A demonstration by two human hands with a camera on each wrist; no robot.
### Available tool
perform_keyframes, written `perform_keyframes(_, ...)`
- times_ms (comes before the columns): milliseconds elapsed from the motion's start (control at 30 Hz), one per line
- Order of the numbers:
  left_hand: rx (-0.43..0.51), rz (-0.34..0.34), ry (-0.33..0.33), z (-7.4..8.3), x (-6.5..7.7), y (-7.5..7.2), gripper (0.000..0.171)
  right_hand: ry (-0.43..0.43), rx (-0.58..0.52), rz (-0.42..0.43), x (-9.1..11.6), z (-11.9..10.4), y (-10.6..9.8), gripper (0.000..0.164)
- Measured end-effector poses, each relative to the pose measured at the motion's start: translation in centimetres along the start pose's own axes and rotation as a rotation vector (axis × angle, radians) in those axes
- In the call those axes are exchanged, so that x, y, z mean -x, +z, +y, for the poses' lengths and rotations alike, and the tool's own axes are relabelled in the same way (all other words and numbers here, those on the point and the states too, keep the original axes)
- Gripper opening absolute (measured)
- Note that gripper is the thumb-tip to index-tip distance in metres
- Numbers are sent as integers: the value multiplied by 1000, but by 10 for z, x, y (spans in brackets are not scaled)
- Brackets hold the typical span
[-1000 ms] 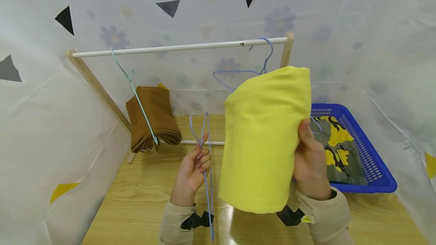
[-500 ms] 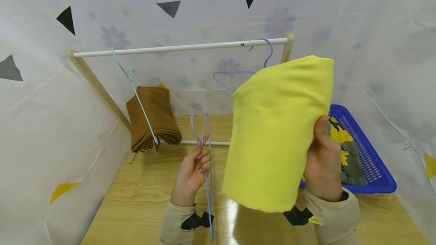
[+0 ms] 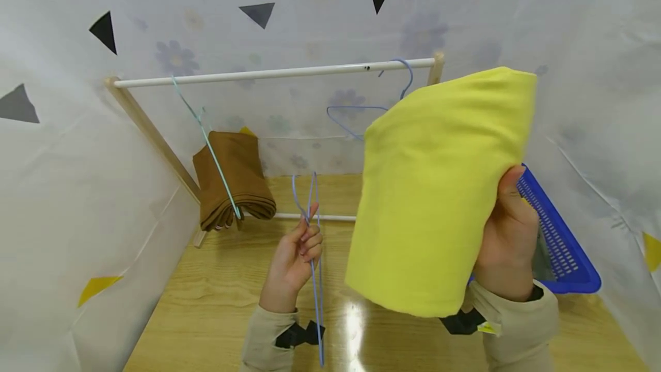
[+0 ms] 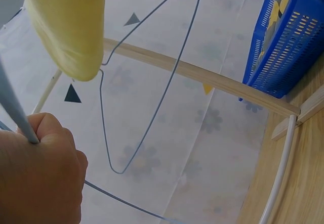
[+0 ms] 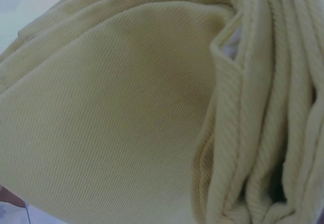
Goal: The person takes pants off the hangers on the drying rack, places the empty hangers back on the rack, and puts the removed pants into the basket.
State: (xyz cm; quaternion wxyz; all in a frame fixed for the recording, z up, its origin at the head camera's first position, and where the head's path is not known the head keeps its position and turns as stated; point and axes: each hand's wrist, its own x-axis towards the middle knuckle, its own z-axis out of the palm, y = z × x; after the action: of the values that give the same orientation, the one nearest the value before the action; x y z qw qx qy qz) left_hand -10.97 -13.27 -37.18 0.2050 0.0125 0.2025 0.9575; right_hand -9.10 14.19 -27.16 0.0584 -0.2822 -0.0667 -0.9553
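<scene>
My left hand [image 3: 294,263] grips a thin blue clothes hanger [image 3: 316,297] near its neck, the hook standing above the fingers. In the left wrist view that hand [image 4: 40,168] is curled round the wire. A folded yellow garment [image 3: 439,200] is held up by my right hand [image 3: 511,240], its thumb on the near face at the right edge. The right fingers are hidden behind the cloth. Several folded layers and stitched edges of the garment [image 5: 111,107] fill the right wrist view. It hangs right of the held hanger and apart from it.
Behind stands a rack with a white rail [image 3: 279,73]. A folded brown garment [image 3: 232,177] hangs there on a mint hanger [image 3: 219,168]. Another blue hanger [image 3: 356,108] hangs near its right end. A blue basket [image 3: 563,245], partly covered by the yellow garment, sits on the wooden table [image 3: 206,314].
My right hand has carried the yellow garment to the right and slightly up, tilting it a little and covering more of the basket. The left hand and its hanger have stayed nearly still.
</scene>
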Motion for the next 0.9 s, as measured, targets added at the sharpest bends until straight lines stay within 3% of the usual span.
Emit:
perform_keyframes(433, -21, -21, -3, -2, 1, -1, 45, -64, 51, -63, -5, -4, 29, 17)
perform_keyframes(700, -19, -21, -4, -3, 2, 0, 45, -66, -13, -80, -6, -5, 51, 15)
perform_keyframes(833, -19, -33, -8, -3, 2, 0, 45, -68, -3, -97, -7, -16, 50, 20)
perform_keyframes(900, -19, -32, -8, -3, 2, 0, 45, -62, 7, -114, -8, -22, 48, 34)
